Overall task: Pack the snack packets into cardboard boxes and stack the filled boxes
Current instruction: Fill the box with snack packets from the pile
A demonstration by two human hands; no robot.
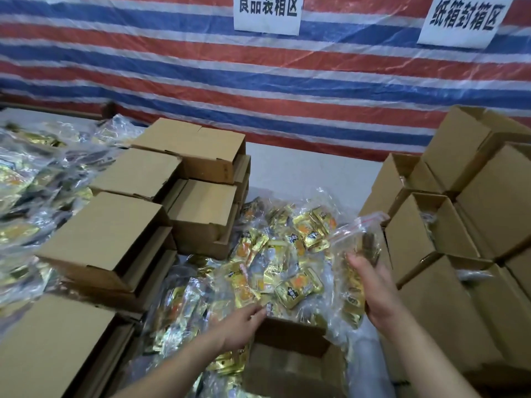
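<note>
Hands (376, 288) flanking open box (290, 337)

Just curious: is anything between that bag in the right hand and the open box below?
Nothing visible. The right hand holds the clear bag just above the open box; the left hand rests at its rim.

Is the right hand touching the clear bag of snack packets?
Touching. The head view shows the right hand with fingers curled around the clear bag, holding it up above the open box.
</note>
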